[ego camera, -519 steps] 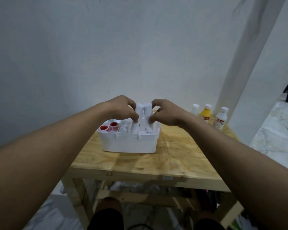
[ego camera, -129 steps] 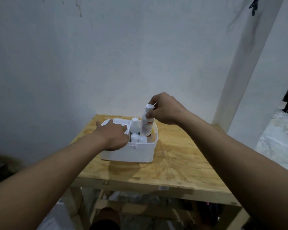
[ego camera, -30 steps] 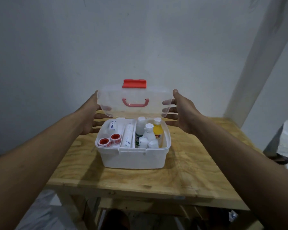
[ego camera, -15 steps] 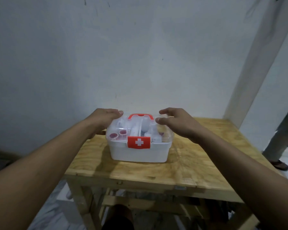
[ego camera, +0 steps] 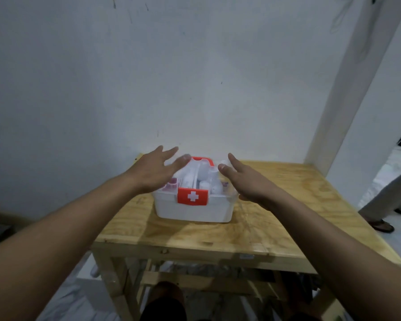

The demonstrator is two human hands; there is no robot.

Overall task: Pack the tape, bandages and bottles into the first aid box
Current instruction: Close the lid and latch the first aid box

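Note:
The white first aid box (ego camera: 195,210) stands on the wooden table (ego camera: 276,218) with its clear lid down and a red latch with a white cross (ego camera: 192,196) at the front. Through the lid I see blurred tape rolls (ego camera: 171,181), a bandage roll (ego camera: 190,176) and white bottle caps (ego camera: 205,184). My left hand (ego camera: 156,171) hovers over the box's left side, fingers spread, holding nothing. My right hand (ego camera: 245,179) hovers at the box's right side, also open.
A white wall rises right behind the table, and a white pillar (ego camera: 347,89) stands at the back right. Another person's legs (ego camera: 389,200) stand on the floor to the right. My knees show under the table's front edge.
The lid came down onto the box one second to half a second ago. Since then both hands have lifted off the lid and spread open.

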